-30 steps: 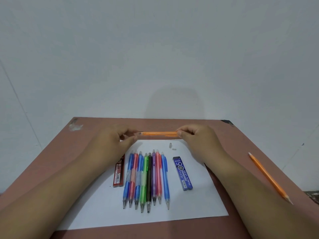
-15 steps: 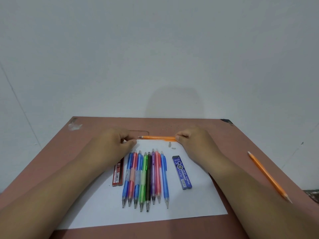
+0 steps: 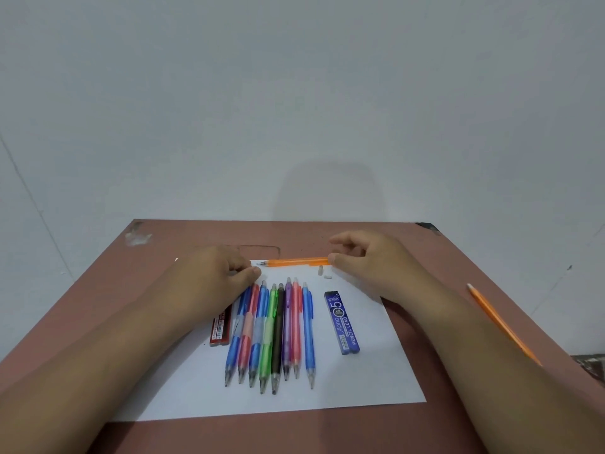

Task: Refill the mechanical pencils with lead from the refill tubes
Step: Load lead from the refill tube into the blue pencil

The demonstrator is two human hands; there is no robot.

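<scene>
**Orange pencil lies at the far edge of the paper, both hands beside it**

An orange mechanical pencil lies crosswise along the far edge of a white sheet of paper, its metal tip pointing left. The right hand sits at the pencil's right end with its fingers loosely curled; the thumb tip touches or nearly touches that end, and the fingers hold nothing. The left hand rests near the sheet's far left corner, just left of the pencil's tip, fingers bent with thumb against fingertips; whether it pinches anything there I cannot tell.

Two small white caps lie on the paper just below the pencil's right end. In the middle of the sheet a row of coloured mechanical pencils lies side by side, tips toward the near edge. A red lead refill tube lies left of the row, partly under the left forearm, and a blue lead refill tube lies right of it. The paper rests on a brown table. A wooden orange pencil lies near the table's right edge.
</scene>
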